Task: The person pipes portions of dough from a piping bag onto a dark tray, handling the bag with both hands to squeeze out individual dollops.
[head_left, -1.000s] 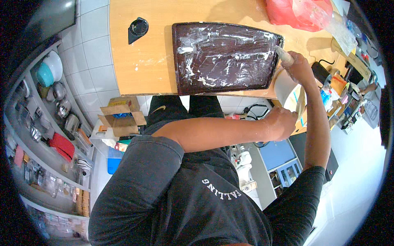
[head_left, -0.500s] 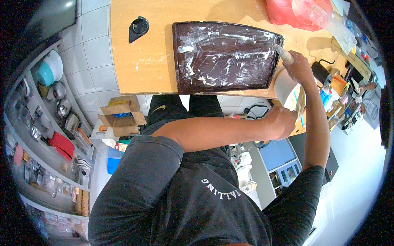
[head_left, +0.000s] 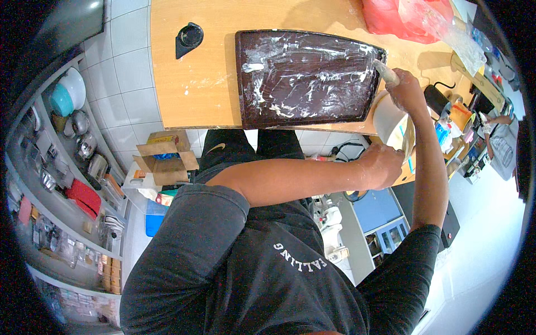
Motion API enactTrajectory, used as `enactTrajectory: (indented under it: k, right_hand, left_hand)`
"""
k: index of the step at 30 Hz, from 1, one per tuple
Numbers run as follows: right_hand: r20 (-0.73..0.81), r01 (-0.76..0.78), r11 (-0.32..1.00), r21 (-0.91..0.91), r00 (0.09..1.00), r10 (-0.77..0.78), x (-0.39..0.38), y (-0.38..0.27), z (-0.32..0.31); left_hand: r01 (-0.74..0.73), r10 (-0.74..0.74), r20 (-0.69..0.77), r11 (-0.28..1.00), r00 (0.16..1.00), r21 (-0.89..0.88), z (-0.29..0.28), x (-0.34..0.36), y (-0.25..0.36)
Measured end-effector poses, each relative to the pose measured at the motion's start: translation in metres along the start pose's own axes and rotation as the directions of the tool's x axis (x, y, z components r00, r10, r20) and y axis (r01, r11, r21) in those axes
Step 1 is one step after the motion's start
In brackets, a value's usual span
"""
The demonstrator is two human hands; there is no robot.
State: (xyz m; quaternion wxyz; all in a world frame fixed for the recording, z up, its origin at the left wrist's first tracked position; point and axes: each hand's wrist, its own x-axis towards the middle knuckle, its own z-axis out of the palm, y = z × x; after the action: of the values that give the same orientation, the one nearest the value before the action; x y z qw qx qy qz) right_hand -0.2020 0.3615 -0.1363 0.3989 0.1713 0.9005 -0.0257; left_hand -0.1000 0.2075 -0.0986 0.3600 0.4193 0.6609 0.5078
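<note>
A dark brown baking tray (head_left: 310,75), smeared with white paste, lies on the wooden table in front of me. Over its right edge, my right hand (head_left: 406,89) grips a stubby, pale tool (head_left: 386,72) coated in white; its kind is unclear. The tool's tip is at the tray's right rim. My left arm reaches across my body, and my left hand (head_left: 382,166) is closed at the rim of a white tub (head_left: 386,118) beside the tray. Its fingertips are partly hidden. White residue marks the knuckles.
On the wooden table (head_left: 190,106) sit a small black object (head_left: 190,38) at the far left and a red plastic bag (head_left: 410,19) at the far right. Clutter fills the right side. Below the table's edge stands an open cardboard box (head_left: 166,156). Another person (head_left: 502,145) is at far right.
My hands, the tool and the tray show almost no movement. At far right, the other person has shifted, and more of their arm shows.
</note>
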Motion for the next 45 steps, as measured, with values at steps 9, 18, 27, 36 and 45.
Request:
enactTrajectory:
  k: [9, 18, 27, 36, 45]
  right_hand:
    - [-0.099, 0.091, 0.992, -0.083, 0.990, -0.099, 0.008, 0.011, 0.008]
    - [-0.031, 0.023, 0.999, -0.030, 0.999, -0.024, 0.012, 0.010, 0.005]
    - [0.248, -0.207, 0.829, 0.520, 0.965, 0.085, -0.044, 0.012, -0.018]
    - [0.145, -0.189, -0.109, 0.976, 0.934, -0.326, -0.118, 0.000, -0.009]
    - [-0.083, -0.157, -0.550, 0.820, 0.919, -0.385, -0.131, -0.009, 0.067]
  left_hand:
    - [-0.006, 0.007, 0.018, 0.998, 1.000, -0.063, -0.003, 0.002, -0.003]
    - [0.145, -0.145, 0.018, 0.961, 0.989, -0.237, -0.006, 0.005, -0.001]
    - [0.151, -0.131, 0.085, 0.934, 0.988, -0.324, -0.011, -0.015, 0.032]
    - [0.045, -0.011, 0.107, 0.947, 0.994, -0.318, -0.018, -0.048, 0.063]
    - [0.092, -0.053, 0.133, 0.947, 0.990, -0.309, -0.018, -0.088, 0.059]
